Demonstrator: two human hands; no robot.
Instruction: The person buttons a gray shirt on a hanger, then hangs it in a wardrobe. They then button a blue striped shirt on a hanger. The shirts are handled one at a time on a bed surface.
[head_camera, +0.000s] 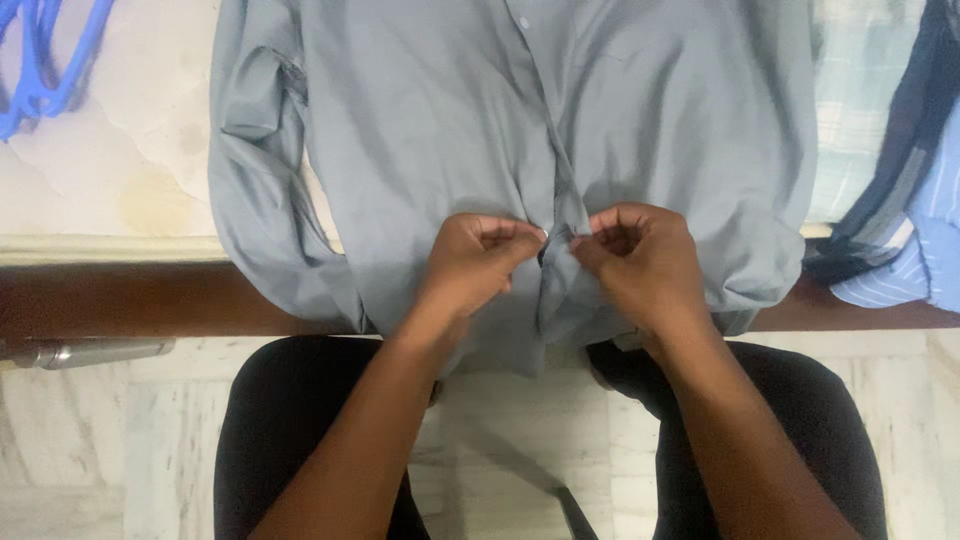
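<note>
A grey-blue button shirt (440, 110) lies face up on a bed, its lower hem hanging over the wooden bed edge toward me. My left hand (475, 262) pinches the left side of the shirt's front placket near the hem. Opposite it, my right hand (640, 260) pinches the other side of the placket. The fingertips of both hands nearly meet at the opening. One white button (522, 22) shows higher up on the placket. The shirt's left sleeve (255, 170) lies folded along the side.
Blue plastic hangers (45, 60) lie at the top left on the pale mattress (120, 170). Striped and dark garments (915, 200) are piled at the right. A dark wooden bed frame (130, 298) runs across, with a marble floor (90, 450) and my black-clad knees below.
</note>
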